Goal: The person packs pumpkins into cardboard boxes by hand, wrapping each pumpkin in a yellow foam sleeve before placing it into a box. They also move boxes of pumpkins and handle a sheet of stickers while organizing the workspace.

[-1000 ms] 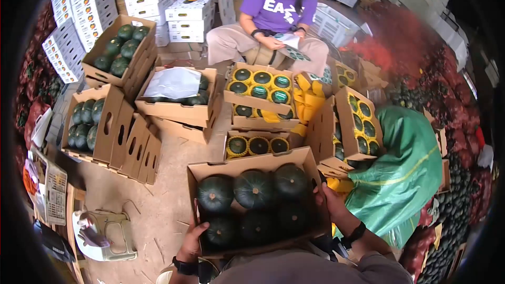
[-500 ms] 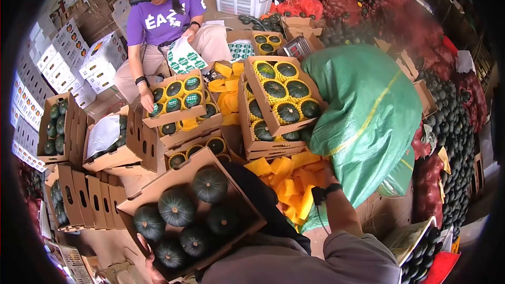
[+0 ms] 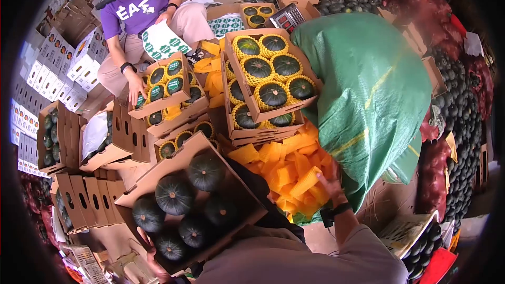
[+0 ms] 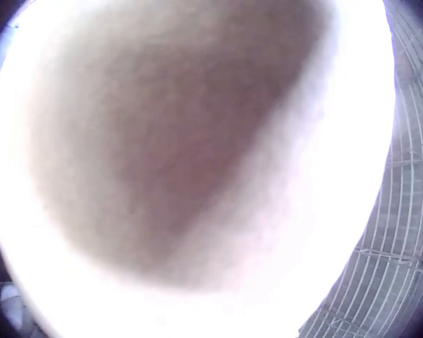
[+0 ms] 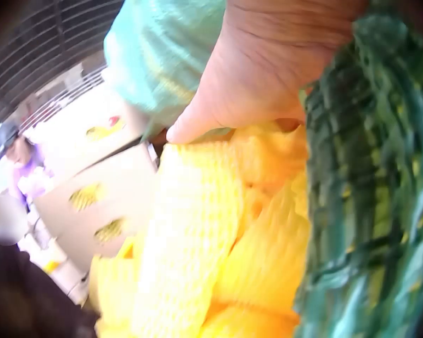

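My left hand (image 3: 150, 255) holds the near left side of a cardboard box (image 3: 152, 176), tilted against my body. Inside sit several dark green pumpkins (image 3: 173, 194). A blurred pale surface fills most of the left wrist view. My right hand (image 3: 332, 186) reaches into a heap of yellow foam nets (image 3: 286, 171), beside a big green woven sack (image 3: 368, 89). In the right wrist view the thumb (image 5: 208, 116) lies straight at the top of one net (image 5: 194, 225). The other fingers are hidden, so I cannot tell whether they grip it.
Beyond the nets stand stacked boxes of netted pumpkins (image 3: 258, 68). A seated person (image 3: 142, 16) in a purple shirt holds a sheet of green labels (image 3: 163, 39) and touches a pumpkin in another box. More cartons (image 3: 87, 194) stand left; a plastic crate (image 3: 407, 234) lies at lower right.
My right hand has left the box and gone right into the foam nets. The box has swung left and tilted, held by my left hand. The view has turned right.
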`<state>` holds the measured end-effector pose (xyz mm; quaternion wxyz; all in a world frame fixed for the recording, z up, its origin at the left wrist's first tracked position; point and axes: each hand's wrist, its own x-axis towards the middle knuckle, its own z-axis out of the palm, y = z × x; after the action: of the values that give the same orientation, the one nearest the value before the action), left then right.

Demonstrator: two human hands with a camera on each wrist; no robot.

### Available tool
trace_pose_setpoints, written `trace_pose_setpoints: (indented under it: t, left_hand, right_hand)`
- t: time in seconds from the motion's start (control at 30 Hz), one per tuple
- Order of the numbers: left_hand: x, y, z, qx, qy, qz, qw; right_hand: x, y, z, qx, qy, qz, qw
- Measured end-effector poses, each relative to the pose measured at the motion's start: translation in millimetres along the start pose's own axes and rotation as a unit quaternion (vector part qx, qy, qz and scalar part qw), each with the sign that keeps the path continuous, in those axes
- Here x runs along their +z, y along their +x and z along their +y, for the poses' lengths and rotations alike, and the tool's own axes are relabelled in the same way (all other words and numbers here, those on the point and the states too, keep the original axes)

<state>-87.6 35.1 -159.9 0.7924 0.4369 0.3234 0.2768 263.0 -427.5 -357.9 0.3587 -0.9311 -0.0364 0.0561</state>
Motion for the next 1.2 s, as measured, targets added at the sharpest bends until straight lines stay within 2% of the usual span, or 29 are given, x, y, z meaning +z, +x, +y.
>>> trace_pose_setpoints:
  t: [0.03,0.07,0.13,0.17,0.23,0.33,0.37,0.47,0.53,0.57,0.6,0.67,0.7,0.73,0.8,0.87,0.93,1.0,1.07,1.1,1.13,1.2]
  left_hand:
    - [1,0,-1,-0.003,0.002,-0.001,1.000]
    - [0,0,-1,-0.008,0.000,-0.002,1.000]
    - [-1,2,-2,-0.012,-0.003,-0.004,1.000]
    - [-3,3,-2,-0.009,-0.007,-0.006,1.000]
    - [-5,6,-4,-0.009,-0.011,-0.016,1.000]
    - [-4,9,-6,-0.023,-0.021,-0.026,0.999]
    - [-4,10,-7,-0.028,-0.026,-0.027,0.999]
    - [-10,14,-14,-0.027,-0.029,-0.020,0.999]
    - [-29,17,-19,-0.013,-0.007,0.000,1.000]
    - [-35,15,-16,-0.016,0.023,0.006,1.000]
    - [-39,14,-15,-0.020,0.053,0.012,0.998]
    - [-41,10,-2,-0.006,0.179,0.048,0.983]
    - [-39,7,7,-0.002,0.241,0.066,0.968]
    - [-38,5,17,0.052,0.399,0.105,0.910]
    - [-28,4,31,0.114,0.478,0.150,0.858]
    - [-5,4,48,0.163,0.463,0.137,0.860]
    - [18,4,64,0.168,0.419,0.086,0.888]
    - [41,2,75,0.174,0.359,0.023,0.917]
    - [59,1,79,0.206,0.336,-0.033,0.918]
    - [65,2,78,0.221,0.341,-0.052,0.912]
    - [68,3,76,0.236,0.346,-0.070,0.905]
    - [65,11,74,0.274,0.475,-0.115,0.828]
  right_hand:
    - [17,-6,-11,-0.017,-0.090,-0.043,0.995]
    - [31,-14,-21,0.003,-0.128,-0.101,0.987]
    - [42,-22,-71,0.032,-0.205,-0.213,0.955]
    - [55,-21,-82,0.021,-0.223,-0.223,0.949]
    - [83,-12,-94,0.000,-0.259,-0.237,0.937]
    - [137,14,-94,0.068,-0.208,-0.216,0.951]
    - [168,25,-68,-0.008,-0.270,-0.167,0.948]
    - [193,67,-54,0.068,-0.135,-0.151,0.977]
    - [207,94,-10,-0.029,-0.108,-0.143,0.983]
    - [192,96,-6,-0.039,0.103,-0.162,0.981]
    - [170,92,-12,-0.045,0.307,-0.175,0.934]
    - [91,68,-70,-0.119,0.510,-0.278,0.805]
    - [66,61,-96,-0.034,0.511,-0.280,0.812]
    - [45,55,-121,0.052,0.508,-0.279,0.814]
    - [3,40,-169,0.069,0.538,-0.294,0.787]
    - [-30,23,-219,0.018,0.533,-0.310,0.787]
    - [-51,-2,-282,-0.038,0.530,-0.324,0.782]
    - [-45,-21,-323,-0.118,0.488,-0.416,0.758]
    - [-17,-50,-382,-0.192,0.415,-0.478,0.750]
    - [2,-65,-409,-0.303,0.325,-0.426,0.788]
    - [22,-80,-434,-0.407,0.229,-0.363,0.806]
    - [75,-115,-445,-0.525,0.181,-0.311,0.771]
